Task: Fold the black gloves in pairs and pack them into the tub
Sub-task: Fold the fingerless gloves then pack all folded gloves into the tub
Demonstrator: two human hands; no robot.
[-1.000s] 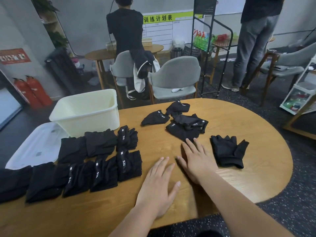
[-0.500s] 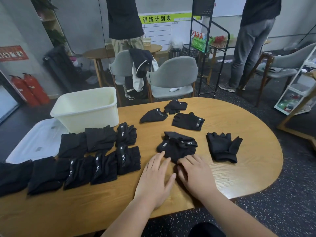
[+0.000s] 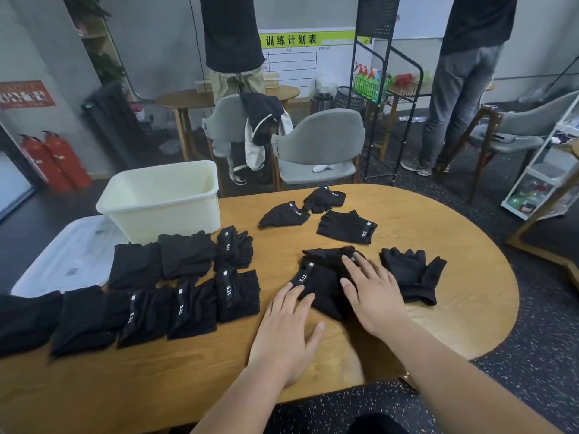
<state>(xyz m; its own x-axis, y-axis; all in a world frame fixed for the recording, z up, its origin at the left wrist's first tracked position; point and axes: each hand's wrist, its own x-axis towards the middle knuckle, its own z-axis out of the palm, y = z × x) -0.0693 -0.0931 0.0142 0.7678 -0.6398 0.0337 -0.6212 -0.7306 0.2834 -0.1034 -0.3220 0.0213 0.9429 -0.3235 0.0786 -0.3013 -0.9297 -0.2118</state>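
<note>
A heap of black gloves (image 3: 319,277) lies in front of me on the wooden table (image 3: 470,277). My right hand (image 3: 372,292) lies flat on top of the heap with straight fingers. My left hand (image 3: 286,327) rests flat on the table, its fingertips touching the heap's left edge. One loose glove (image 3: 413,274) lies to the right, and three more loose gloves (image 3: 344,228) lie farther back. Several folded pairs (image 3: 188,296) sit in two rows at the left. The cream tub (image 3: 163,202) stands behind them, with nothing visible inside.
A white lid (image 3: 62,255) lies left of the tub at the table's edge. Two grey chairs (image 3: 316,145) stand behind the table. Two people stand farther back, one near a metal rack (image 3: 376,89). A white shelf unit (image 3: 545,170) is at the right.
My right hand pulled a heap of gloves from the far pile toward me, then moved on top of it. My left hand slid up until its fingertips touched the heap.
</note>
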